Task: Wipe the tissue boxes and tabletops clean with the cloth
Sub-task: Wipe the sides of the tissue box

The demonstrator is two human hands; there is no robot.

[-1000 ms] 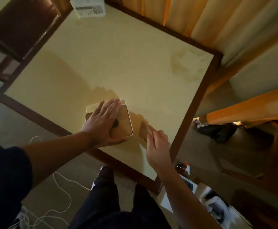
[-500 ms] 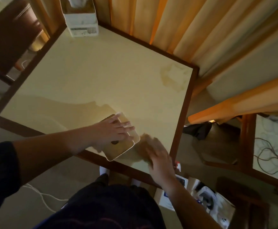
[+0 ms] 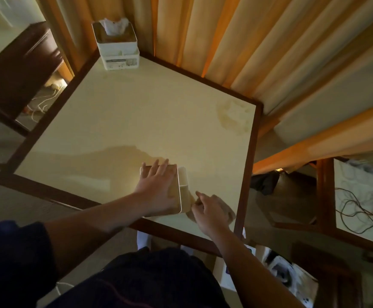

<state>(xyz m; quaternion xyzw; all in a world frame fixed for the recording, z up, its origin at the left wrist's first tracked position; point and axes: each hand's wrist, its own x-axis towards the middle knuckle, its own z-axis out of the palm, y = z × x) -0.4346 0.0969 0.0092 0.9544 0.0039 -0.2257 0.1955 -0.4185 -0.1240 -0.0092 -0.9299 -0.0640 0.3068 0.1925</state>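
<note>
The person's left hand (image 3: pixel 156 187) lies flat, fingers spread, on the wooden lid of the near tissue box (image 3: pixel 176 196), which sits by the table's (image 3: pixel 136 121) front edge. Just beside the box the right hand (image 3: pixel 210 213) presses a tan cloth (image 3: pixel 230 213) to the tabletop. A second tissue box (image 3: pixel 118 48) stands at the far corner, against orange curtains (image 3: pixel 236 41).

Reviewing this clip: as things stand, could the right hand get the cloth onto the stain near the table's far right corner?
Probably yes. The right hand holds the cloth on the tabletop, and nothing stands between it and the stain; the near tissue box lies to its left.
</note>
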